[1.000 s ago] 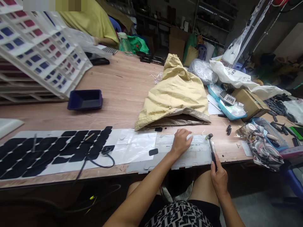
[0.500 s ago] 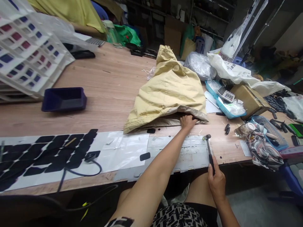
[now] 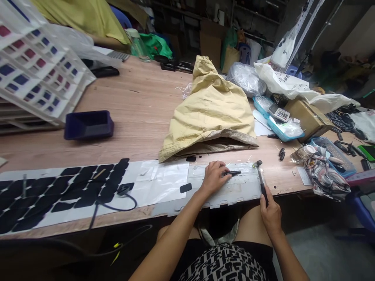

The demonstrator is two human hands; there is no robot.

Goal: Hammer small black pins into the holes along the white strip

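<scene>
My left hand is closed on a slim black piece, whose exact kind I cannot make out. It is held low over the grey-white work sheet near the table's front edge. A small hammer is in my right hand, its black handle gripped and its head up by the sheet's right end. Just beyond my left hand lies a yellow cloth sack, its mouth facing me and dark inside. A black rounded patch rests left of my left hand.
Black pads and a cable lie on white paper at left. Behind them are a dark blue tray and a white crate. Rightward stand a glass jar, a calculator and a cardboard box. A person in yellow sits opposite.
My left hand has come out of the sack's mouth with a slim black piece and moved back over the work sheet. My right hand keeps the hammer in nearly the same place.
</scene>
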